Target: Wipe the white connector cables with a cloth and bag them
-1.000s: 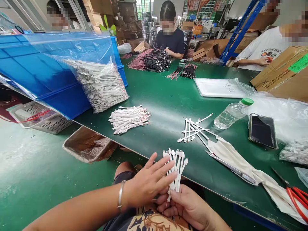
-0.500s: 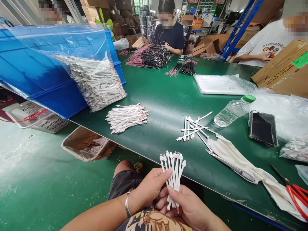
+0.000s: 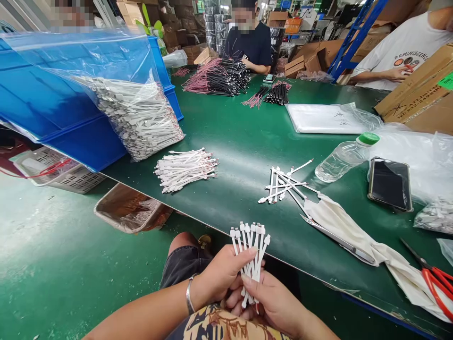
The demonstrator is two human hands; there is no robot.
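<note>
A fanned bunch of short white cables (image 3: 252,257) with small plugs at the top is held over my lap, at the table's front edge. My left hand (image 3: 226,271) is closed on it, thumb across the middle of the cables. Lower down, my right hand (image 3: 271,295) grips the same bunch near its bottom ends, where thin red wire tips show. A neat pile of similar white cables (image 3: 187,170) lies on the table ahead to the left. Several loose white cables (image 3: 283,184) lie crisscrossed ahead to the right.
Tweezers (image 3: 339,241) lie against a white cloth (image 3: 329,217), with red-handled scissors (image 3: 433,278) farther right. Beyond are a bottle (image 3: 341,160) and a phone (image 3: 390,184). A bag of cables (image 3: 141,118) leans on blue bins (image 3: 71,104). Co-workers sit across the green table (image 3: 230,127).
The bunch has shifted slightly left with both hands, and its plugs at the left side are fanned a little wider. The head view has tilted slightly.
</note>
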